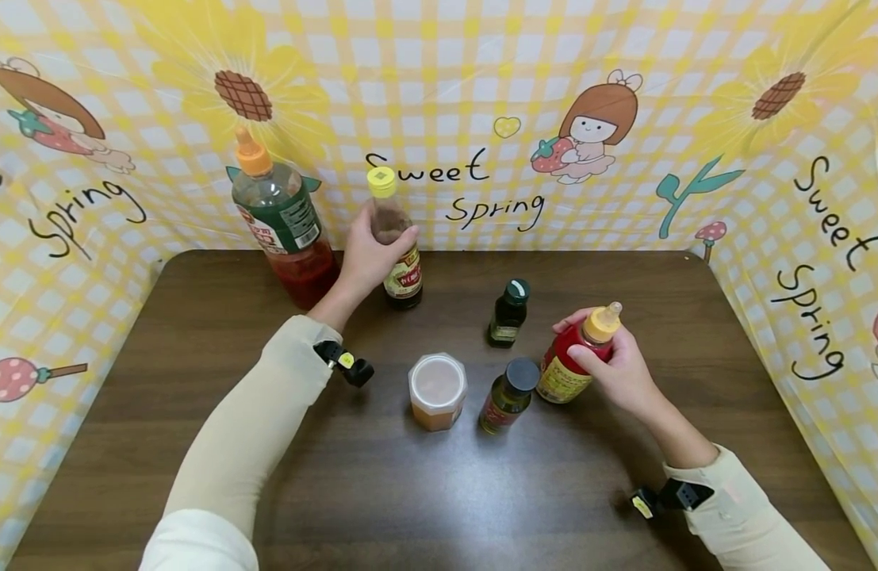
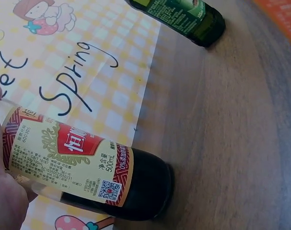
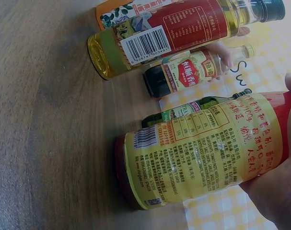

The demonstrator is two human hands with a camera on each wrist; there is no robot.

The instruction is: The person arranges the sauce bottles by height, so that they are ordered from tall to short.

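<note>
My left hand (image 1: pixel 367 252) grips a vinegar bottle (image 1: pixel 404 277) with a yellow cap, thumb and fingers around its upper part. In the left wrist view, the cream-and-red label and dark liquid of this bottle show clearly. Toward the right, my right hand (image 1: pixel 624 373) holds a red ketchup bottle (image 1: pixel 563 379) with a yellow nozzle cap, fingers wrapped just below the cap. Its yellow printed label (image 3: pixel 203 148) fills much of the right wrist view. Both bottles are close to upright. The palm side of each hand is partly hidden by the hand itself.
Left of the vinegar stands a large red-sauce bottle (image 1: pixel 289 230) with an orange nozzle. Between my hands are a small dark green bottle (image 1: pixel 506 321), an oil bottle (image 1: pixel 503 404) and a pale-lidded jar (image 1: pixel 437 388). Patterned cloth (image 1: pixel 439 95) rises behind the wooden table (image 1: pixel 353 492).
</note>
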